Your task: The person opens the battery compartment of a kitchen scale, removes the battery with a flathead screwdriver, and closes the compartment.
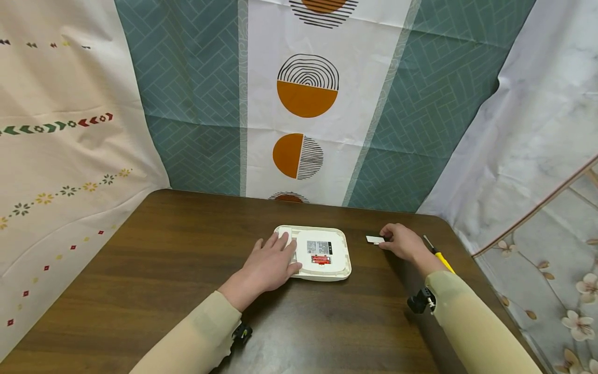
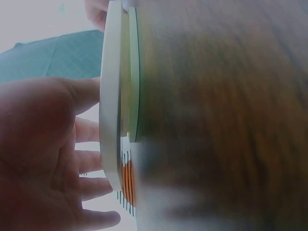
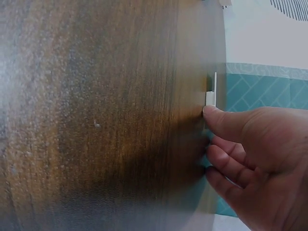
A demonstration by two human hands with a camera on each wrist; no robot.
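Observation:
A white, rounded-square device lies on the table with a printed label facing up. Red batteries sit in a recess below that label. My left hand rests on the device's left side, fingers spread and fairly straight; the left wrist view shows the thumb and fingers against its pale edge. Off to the device's right, my right hand pinches a small flat white cover by its right end. In the right wrist view, the thumb presses on the cover, while the fingers partly hide it.
A screwdriver with a yellow handle lies on the brown wooden table, right of my right hand. Patterned curtains hang behind the table's far edge and along both sides.

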